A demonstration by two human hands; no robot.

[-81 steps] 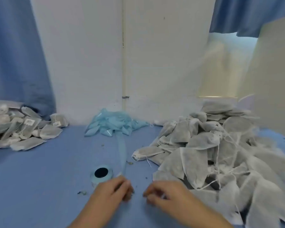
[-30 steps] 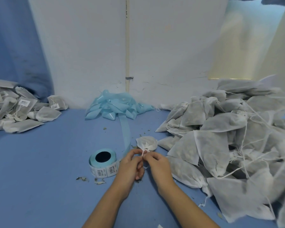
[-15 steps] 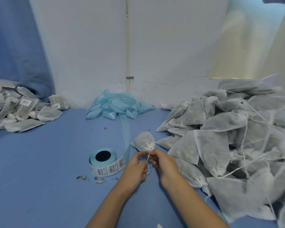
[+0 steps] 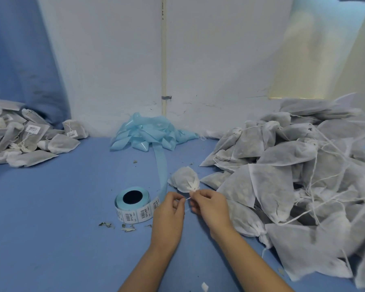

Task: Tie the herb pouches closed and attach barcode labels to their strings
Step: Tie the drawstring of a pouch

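Tying in progress, centre near: a short white string (image 4: 187, 198) is pinched taut between the left hand (image 4: 170, 216) and the right hand (image 4: 209, 204), fingers of both curled round it.
Item in hand: one herb pouch (image 4: 184, 179), gathered at the neck, resting on the blue tabletop (image 4: 51, 228) just beyond the fingertips, neck toward the hands.
Method note: the knot is judged best drawn snug against the gathered neck, with an even pull from both sides, so that no gap is left and a free tail remains for the label.
Near left of the hands: barcode label roll (image 4: 134, 204), printed labels facing outward, touching or almost touching the left hand; herb crumbs (image 4: 106, 225) scattered beside it.
Right, near to far: large heap of untied pouches (image 4: 303, 186) with loose strings.
Far centre: spent blue backing ribbon (image 4: 150, 135), trailing back to the roll.
Far left: pile of labelled pouches (image 4: 25, 140), judged finished.
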